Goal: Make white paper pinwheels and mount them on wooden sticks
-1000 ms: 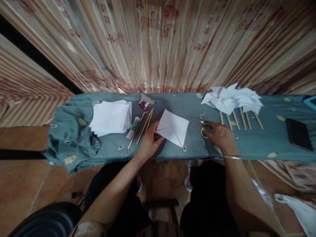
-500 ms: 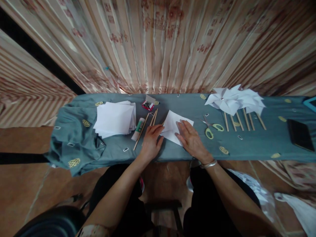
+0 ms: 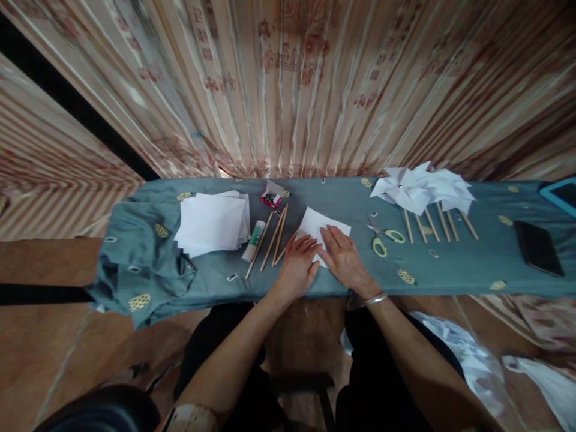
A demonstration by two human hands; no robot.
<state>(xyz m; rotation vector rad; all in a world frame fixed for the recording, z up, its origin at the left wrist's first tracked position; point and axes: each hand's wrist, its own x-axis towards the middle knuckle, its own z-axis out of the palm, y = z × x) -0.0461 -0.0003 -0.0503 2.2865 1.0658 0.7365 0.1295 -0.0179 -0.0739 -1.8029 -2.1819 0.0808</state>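
A white sheet of paper [image 3: 310,222], partly hidden by the hands, lies tilted on the cloth-covered table. My left hand [image 3: 299,259] rests on its lower left part, fingers stretched out flat. From the right, my right hand [image 3: 342,255] presses flat on the same paper, its fingers extended and close to the left fingertips. Several thin wooden sticks [image 3: 272,240] lie just left of my left hand. A pair of scissors [image 3: 382,235] with yellow-green handles sits to the right of the paper, blades partly open.
A stack of white paper [image 3: 211,222] lies at left, beside a glue stick [image 3: 254,240] and a small red box [image 3: 271,195]. Paper pinwheels [image 3: 407,187] on sticks lie at back right. Further right are a black phone [image 3: 539,247] and a blue-edged tablet [image 3: 560,195].
My left hand has moved right, off the paper's left corner and onto its middle, close to my right hand. More of the sticks now shows. The view has shifted slightly.
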